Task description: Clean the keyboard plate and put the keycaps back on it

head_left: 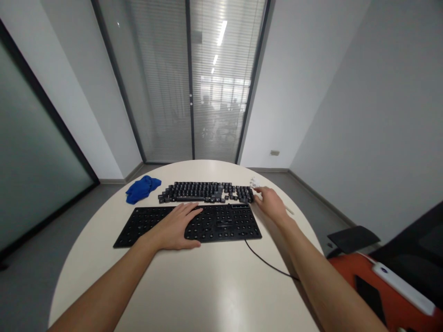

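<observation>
Resting on base [238, 222]: your left hand [177, 226], palm down over the middle, fingers slightly apart and pointing away from you, thumb out along the near edge. Flat, not clamped on anything.
Reaching past base: your right hand [272, 203], fingertips at the right end of the caps [197, 190]. Can't tell if they're clamped on 1 or just beside it.
Base position: on the table [194, 286], nearer you than the caps, long side running left to right, black, rows of bare key spots showing.
Caps position: just beyond the base, black, laid out like a keyboard; main block left, number block right, some gaps between the 2.
Cable [265, 261]: black, leaves the base's near edge right of center, runs right to your right forearm.
White bits [254, 182]: small scatter just beyond your right hand, too small to identify.
Stick [289, 210]: pale, thin, right of your right wrist, partly hidden.
Cloth [142, 188]: blue, crumpled, left of the caps.
Chair [346, 267]: right of the table, orange seat, white device [403, 286] and flat dark item [370, 295] on it.
Glass [194, 83]: beyond the table, 2 panes, blinds.
</observation>
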The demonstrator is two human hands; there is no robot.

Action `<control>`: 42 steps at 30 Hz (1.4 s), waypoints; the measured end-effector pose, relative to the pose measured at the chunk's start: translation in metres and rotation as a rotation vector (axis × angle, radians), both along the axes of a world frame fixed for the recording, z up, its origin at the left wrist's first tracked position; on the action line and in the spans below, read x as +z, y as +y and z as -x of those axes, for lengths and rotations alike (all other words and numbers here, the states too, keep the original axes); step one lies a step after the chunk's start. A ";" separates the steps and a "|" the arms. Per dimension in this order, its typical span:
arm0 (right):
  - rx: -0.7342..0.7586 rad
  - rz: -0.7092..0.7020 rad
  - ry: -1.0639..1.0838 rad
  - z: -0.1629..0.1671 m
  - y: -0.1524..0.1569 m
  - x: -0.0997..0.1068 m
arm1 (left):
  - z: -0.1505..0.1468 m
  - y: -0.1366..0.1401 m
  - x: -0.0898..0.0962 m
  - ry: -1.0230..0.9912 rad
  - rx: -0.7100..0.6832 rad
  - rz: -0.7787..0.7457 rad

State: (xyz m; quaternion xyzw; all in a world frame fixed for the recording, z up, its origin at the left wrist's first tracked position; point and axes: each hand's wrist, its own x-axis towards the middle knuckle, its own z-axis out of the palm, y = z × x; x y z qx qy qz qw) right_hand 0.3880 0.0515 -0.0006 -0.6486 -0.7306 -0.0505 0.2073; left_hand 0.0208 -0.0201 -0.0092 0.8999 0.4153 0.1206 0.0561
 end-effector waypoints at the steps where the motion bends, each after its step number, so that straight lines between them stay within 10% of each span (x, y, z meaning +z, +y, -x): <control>1: -0.025 -0.034 -0.006 0.000 0.000 -0.006 | 0.000 0.000 0.000 0.010 0.003 0.000; 30: -0.083 0.158 0.073 -0.001 -0.019 -0.008 | -0.028 -0.012 -0.009 0.081 -0.059 -0.093; 42: 0.033 0.187 0.341 -0.009 -0.022 -0.008 | -0.108 -0.014 -0.011 0.088 -0.065 -0.139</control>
